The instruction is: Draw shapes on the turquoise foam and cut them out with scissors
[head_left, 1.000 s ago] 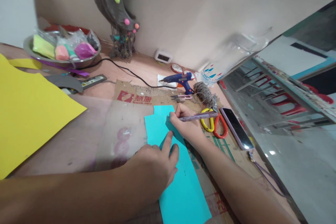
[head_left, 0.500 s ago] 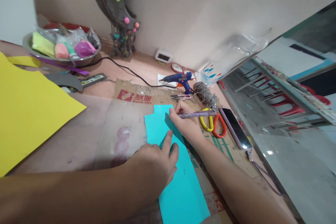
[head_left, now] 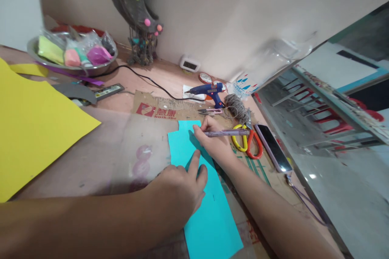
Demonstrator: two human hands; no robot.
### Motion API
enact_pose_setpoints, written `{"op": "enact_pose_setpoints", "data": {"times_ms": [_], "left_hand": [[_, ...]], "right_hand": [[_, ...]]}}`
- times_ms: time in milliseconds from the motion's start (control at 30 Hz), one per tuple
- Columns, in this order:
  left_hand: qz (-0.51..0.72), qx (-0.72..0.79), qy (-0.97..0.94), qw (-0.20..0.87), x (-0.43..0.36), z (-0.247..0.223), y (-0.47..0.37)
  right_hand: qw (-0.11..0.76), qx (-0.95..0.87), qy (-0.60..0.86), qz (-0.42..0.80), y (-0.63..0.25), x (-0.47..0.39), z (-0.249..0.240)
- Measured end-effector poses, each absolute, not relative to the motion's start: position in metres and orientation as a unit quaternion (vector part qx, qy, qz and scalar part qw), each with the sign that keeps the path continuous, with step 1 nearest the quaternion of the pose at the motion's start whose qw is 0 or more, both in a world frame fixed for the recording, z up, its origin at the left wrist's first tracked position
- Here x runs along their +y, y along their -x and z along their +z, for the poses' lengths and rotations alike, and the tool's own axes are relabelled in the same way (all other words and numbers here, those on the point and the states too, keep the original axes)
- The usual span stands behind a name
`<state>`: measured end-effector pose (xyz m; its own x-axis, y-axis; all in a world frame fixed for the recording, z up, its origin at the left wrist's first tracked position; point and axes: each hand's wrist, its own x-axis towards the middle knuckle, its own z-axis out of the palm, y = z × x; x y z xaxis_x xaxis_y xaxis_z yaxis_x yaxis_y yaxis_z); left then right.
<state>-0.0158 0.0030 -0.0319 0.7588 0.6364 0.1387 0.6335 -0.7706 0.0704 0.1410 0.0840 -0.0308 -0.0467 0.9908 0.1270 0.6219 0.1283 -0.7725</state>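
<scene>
Head view: the right hand point(head_left: 214, 139) grips a pen point(head_left: 226, 132) between closed fingertips at the upper end of a blue sheet point(head_left: 212, 206). The left hand point(head_left: 180, 192), its fingers slightly spread, lies palm down upon the same sheet, holding nothing between them. The sheet rests partly over flattened cardboard point(head_left: 161, 107); beyond it are a glue gun point(head_left: 209, 89), small snips point(head_left: 211, 111) and gray yarn point(head_left: 235, 107). Scissors point(head_left: 255, 145) and a phone point(head_left: 273, 147) lie to the right, yellow paper point(head_left: 42, 129) to the left.

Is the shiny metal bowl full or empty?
Full: colourful bags are heaped inside the metal bowl, up to its rim.
</scene>
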Motion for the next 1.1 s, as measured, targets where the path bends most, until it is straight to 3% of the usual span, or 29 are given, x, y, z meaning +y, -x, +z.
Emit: {"op": "enact_pose_setpoints", "data": {"times_ms": [1100], "left_hand": [[0.067, 0.339, -0.938, 0.009, 0.0023, -0.0334, 0.0159]], "right_hand": [[0.338, -0.675, 0.599, 0.269, -0.1412, 0.0812, -0.0269]]}}
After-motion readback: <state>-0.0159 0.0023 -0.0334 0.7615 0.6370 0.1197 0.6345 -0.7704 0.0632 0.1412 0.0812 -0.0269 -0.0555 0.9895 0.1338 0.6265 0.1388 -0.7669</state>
